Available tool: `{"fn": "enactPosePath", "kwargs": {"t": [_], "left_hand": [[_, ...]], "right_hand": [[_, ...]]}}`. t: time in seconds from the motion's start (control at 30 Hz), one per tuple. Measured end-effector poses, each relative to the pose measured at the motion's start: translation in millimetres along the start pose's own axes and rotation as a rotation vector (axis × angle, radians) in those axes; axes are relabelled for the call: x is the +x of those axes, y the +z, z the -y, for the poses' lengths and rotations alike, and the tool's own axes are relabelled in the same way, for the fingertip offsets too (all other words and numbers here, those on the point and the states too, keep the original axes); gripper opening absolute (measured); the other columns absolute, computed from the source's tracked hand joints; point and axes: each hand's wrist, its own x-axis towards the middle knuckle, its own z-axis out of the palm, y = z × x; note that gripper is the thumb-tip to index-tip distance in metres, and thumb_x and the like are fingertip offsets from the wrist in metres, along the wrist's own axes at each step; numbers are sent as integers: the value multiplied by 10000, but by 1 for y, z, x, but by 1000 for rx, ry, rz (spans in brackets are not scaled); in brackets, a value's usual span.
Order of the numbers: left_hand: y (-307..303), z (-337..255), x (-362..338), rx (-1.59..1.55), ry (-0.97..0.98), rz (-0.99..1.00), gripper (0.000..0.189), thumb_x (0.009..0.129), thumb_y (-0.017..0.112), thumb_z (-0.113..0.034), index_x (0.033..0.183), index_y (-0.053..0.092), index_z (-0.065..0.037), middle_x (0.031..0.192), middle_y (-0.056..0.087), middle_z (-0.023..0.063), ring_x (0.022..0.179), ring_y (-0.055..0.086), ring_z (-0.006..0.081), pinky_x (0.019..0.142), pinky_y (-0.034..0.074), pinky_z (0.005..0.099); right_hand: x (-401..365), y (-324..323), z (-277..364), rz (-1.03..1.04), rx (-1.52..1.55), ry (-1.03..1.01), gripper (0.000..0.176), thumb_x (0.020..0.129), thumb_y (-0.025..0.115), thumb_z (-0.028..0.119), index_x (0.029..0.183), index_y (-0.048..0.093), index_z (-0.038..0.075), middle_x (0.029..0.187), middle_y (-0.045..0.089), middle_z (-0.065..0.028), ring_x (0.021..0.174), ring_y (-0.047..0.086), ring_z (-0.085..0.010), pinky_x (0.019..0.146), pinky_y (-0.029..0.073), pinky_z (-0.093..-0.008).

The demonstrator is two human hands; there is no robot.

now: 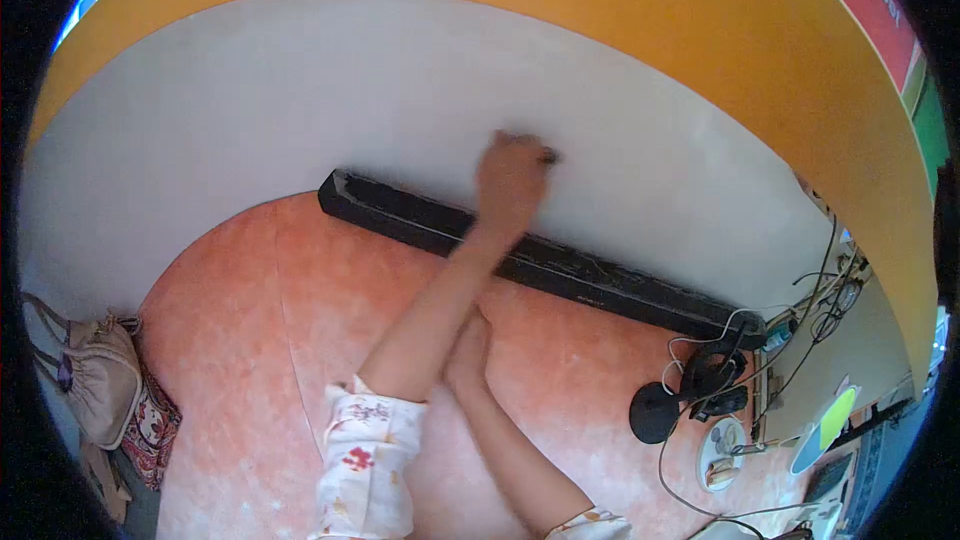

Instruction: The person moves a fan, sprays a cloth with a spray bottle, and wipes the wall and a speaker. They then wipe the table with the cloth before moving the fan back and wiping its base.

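Note:
Reaching up and across, my left hand (513, 180) is over the grey-white surface (400, 90), just beyond a long black bar (600, 280). Its fingers are curled closed, with a small dark thing (549, 155) at their edge, too blurred to name. The left forearm passes over the bar. Lower down, my right hand (467, 348) is beside and partly behind the left forearm, above the mottled orange-pink surface (230, 340). The fingers of my right hand are mostly hidden. Both arms have patterned white sleeves.
At the left are a beige bag (105, 390) and a patterned red cloth (155, 430). Tangled cables, a black round base (653, 413) and a white round dish (716, 460) with small items are at the right. An orange-yellow band (600, 0) curves along the top.

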Motion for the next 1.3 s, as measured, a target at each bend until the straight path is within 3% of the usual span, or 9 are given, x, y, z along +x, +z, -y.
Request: {"fn": "enactPosePath", "kwargs": {"t": [0.2,0.27,0.37,0.5,0.57,0.67,0.83,0.97,1.3], "left_hand": [[8,-46,8,-93,266,-244,98,767,646,-166,825,716,-129,878,678,91,885,618,301,782,519,419],[-5,-5,27,-140,147,-189,104,778,646,-170,849,708,-129,901,676,81,886,620,296,790,516,414],[-31,127,69,75,-77,-520,146,783,677,-198,895,706,-108,898,699,65,857,646,271,737,519,402],[-52,199,70,-225,-239,-594,164,754,704,-225,856,719,-97,770,695,87,758,658,306,702,518,416],[-70,117,60,66,-413,-416,163,739,707,-233,843,715,-109,787,693,111,765,653,326,696,518,422],[2,82,32,109,42,-500,123,766,688,-219,872,698,-158,854,649,88,866,618,296,734,513,443],[-46,25,-5,-214,-352,196,194,778,706,-226,905,681,-82,912,664,110,899,615,336,763,497,420],[-73,29,-72,-498,-440,-198,248,807,697,-226,937,636,-23,945,638,135,880,610,297,785,467,405],[-111,38,-176,-538,-756,-268,169,897,612,-110,996,620,27,955,617,114,831,580,188,761,469,313]], "right_hand": [[0,11,-40,14,266,112,199,922,585,154,1068,629,26,889,685,-124,826,646,-195,761,498,-313],[6,-6,7,48,-119,43,189,930,585,176,1039,635,30,861,679,-127,801,644,-177,734,501,-314],[8,-7,16,71,-38,81,266,929,564,258,1055,615,30,962,671,-199,882,650,-357,787,502,-404],[8,-9,28,84,-73,122,232,938,565,234,1015,632,26,917,673,-175,819,652,-287,740,503,-381],[7,-6,24,24,-70,44,210,936,584,210,992,639,15,835,677,-127,724,641,-179,692,502,-316],[8,-3,5,57,-110,57,187,909,561,167,1022,623,31,930,672,-193,842,657,-339,742,504,-414],[8,-8,16,31,-115,88,187,901,552,145,1031,611,24,919,669,-206,837,657,-353,739,501,-429],[8,-8,17,-24,-65,103,193,924,530,159,1051,601,31,944,668,-206,864,656,-356,755,496,-429],[8,-5,15,28,219,-38,283,945,558,191,1179,600,38,1080,651,-126,967,633,-216,844,491,-334]]}}
